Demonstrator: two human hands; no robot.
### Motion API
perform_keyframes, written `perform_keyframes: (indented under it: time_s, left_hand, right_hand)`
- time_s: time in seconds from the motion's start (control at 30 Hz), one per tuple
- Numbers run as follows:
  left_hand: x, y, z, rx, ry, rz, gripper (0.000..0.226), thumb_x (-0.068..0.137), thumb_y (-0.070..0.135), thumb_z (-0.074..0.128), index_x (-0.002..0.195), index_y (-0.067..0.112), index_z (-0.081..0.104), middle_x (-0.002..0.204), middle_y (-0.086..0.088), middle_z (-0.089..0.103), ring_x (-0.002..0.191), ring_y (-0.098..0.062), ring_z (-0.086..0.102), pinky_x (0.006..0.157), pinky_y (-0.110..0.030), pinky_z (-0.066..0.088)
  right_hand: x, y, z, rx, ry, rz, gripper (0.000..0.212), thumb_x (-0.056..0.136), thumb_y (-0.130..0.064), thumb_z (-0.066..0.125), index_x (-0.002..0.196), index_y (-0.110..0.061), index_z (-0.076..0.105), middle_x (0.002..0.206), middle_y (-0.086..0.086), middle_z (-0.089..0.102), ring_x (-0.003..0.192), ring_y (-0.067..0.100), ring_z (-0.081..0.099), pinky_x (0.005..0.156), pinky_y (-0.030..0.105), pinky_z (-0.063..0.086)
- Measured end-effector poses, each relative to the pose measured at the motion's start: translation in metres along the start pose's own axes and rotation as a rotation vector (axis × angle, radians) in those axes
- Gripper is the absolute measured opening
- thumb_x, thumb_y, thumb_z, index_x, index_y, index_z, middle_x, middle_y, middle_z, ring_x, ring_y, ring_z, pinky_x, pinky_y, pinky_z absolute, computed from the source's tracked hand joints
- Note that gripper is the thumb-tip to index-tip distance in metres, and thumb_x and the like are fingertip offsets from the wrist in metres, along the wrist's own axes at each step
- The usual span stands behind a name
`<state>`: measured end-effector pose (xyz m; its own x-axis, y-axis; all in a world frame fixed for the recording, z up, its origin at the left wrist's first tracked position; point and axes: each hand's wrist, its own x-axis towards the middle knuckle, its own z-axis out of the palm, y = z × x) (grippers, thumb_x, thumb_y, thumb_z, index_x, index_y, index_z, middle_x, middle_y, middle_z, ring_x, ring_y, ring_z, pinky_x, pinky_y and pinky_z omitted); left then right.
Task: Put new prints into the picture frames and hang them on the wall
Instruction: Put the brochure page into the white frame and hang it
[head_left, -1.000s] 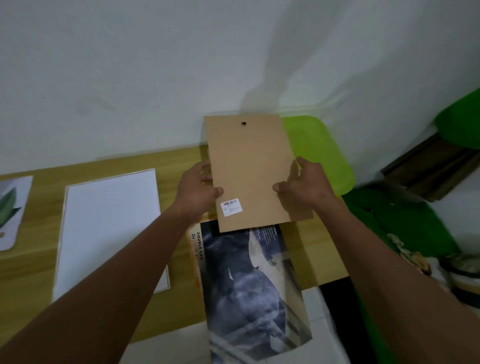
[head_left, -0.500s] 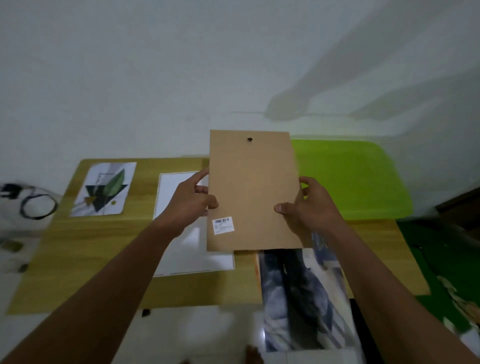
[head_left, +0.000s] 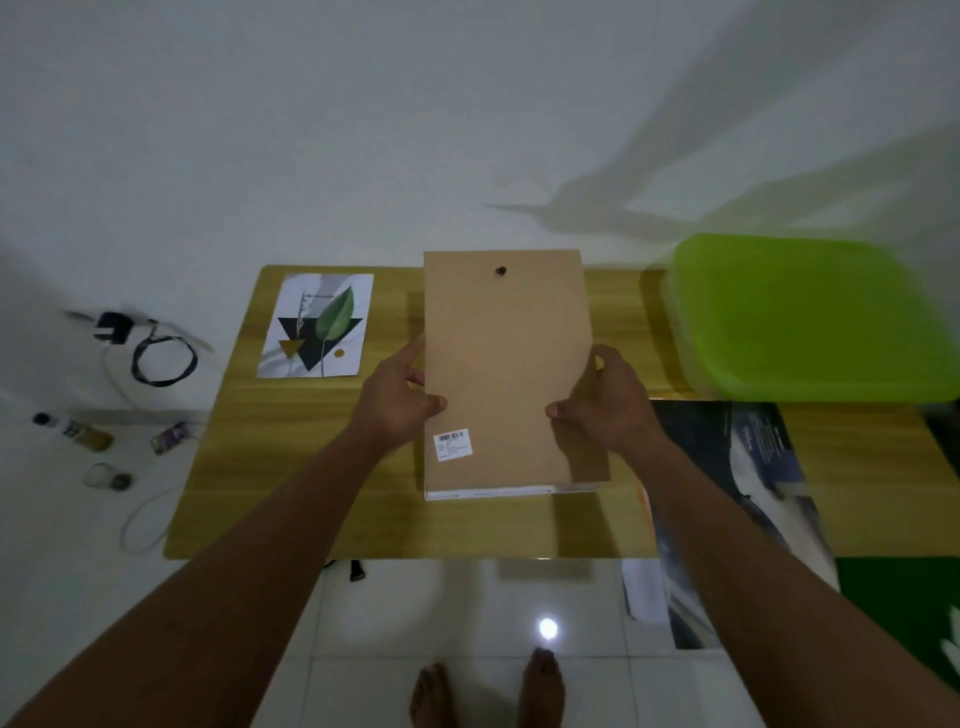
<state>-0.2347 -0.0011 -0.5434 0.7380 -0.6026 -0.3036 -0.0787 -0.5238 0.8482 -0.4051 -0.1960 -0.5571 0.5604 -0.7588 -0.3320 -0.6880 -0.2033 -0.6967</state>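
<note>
A brown backing board (head_left: 506, 364) with a small black hanger near its top and a barcode sticker at lower left is held above the low wooden table (head_left: 270, 467). My left hand (head_left: 397, 397) grips its left edge and my right hand (head_left: 605, 402) grips its right edge, thumbs on the back. Directly under the board lies a white picture frame (head_left: 498, 492), only its near edge showing. A leaf print (head_left: 314, 325) lies flat at the table's far left.
A green plastic lid (head_left: 810, 317) covers the table's far right. A dark poster (head_left: 748, 493) hangs over the near right edge. A charger and black cable (head_left: 150, 348) and small bottles (head_left: 88, 439) lie on the floor at left. My bare feet (head_left: 488, 693) stand on white tiles.
The board has moved left with both hands and now sits over the white frame, hiding most of it. The view has tilted down, showing the whole table, floor and feet.
</note>
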Motion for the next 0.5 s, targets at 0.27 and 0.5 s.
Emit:
perform_keyframes:
  time_s: [0.27,0.5]
  left_hand:
    - [0.012,-0.035,0.019,0.097,0.019,-0.005,0.086,0.076,-0.002,0.074,0.149,0.025,0.037,0.078,0.008,0.055,0.075,-0.017,0.058,0.074,-0.031,0.050]
    - [0.016,-0.036,0.027,0.190,0.094,0.020,0.074,0.078,0.005,0.076,0.144,0.017,0.046,0.093,-0.001,0.061,0.088,-0.020,0.061,0.084,-0.030,0.048]
  right_hand:
    - [0.013,0.023,0.032,-0.059,-0.024,0.035,0.112,0.058,-0.032,0.095,0.149,-0.020,0.030,0.140,0.013,0.041,0.128,0.035,0.044,0.104,0.050,0.044]
    - [0.022,0.026,0.029,-0.129,-0.026,-0.074,0.083,0.064,-0.032,0.091,0.130,-0.008,0.047,0.110,0.007,0.038,0.108,0.032,0.050,0.094,0.041,0.047]
